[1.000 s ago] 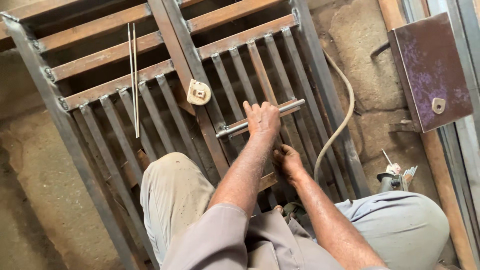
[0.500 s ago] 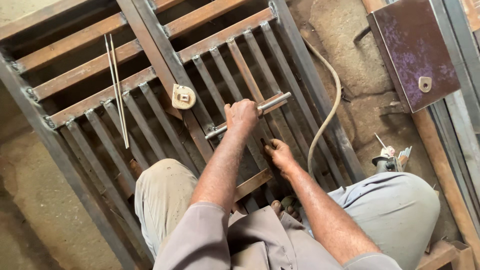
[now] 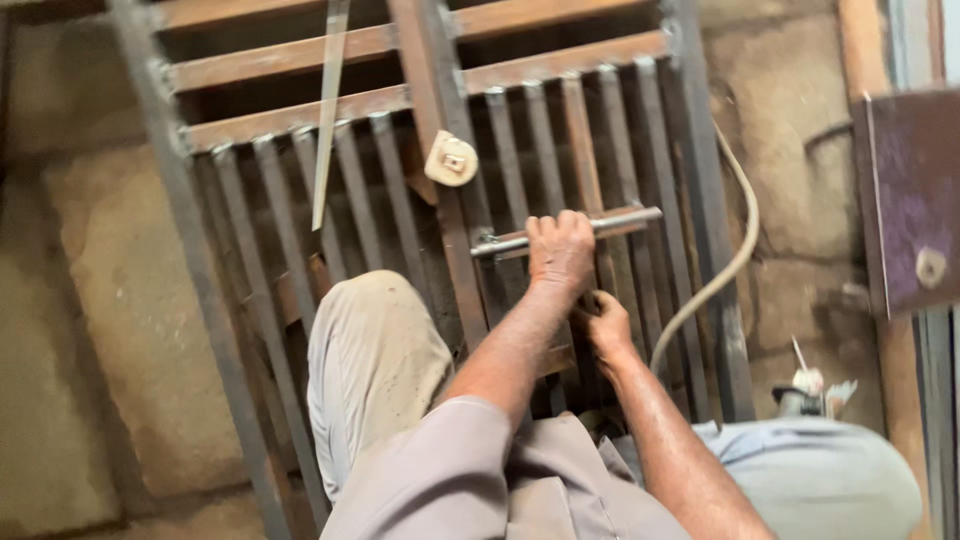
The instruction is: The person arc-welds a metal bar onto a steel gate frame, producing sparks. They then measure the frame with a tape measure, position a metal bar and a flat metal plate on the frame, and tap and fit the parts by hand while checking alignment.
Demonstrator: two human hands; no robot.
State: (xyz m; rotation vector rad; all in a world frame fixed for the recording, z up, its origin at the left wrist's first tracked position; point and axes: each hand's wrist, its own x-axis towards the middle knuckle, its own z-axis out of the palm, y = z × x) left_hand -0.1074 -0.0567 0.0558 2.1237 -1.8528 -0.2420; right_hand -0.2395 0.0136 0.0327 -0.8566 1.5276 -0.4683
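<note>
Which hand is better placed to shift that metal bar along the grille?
The left hand. It already lies on top of the metal bar, gripping its middle across the grille. The right hand sits lower among the slats, off the bar.

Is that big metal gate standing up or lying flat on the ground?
Lying flat. The metal gate is spread over the stone floor, the left hand presses a metal bar across it, and a tape measure rests on top.
</note>
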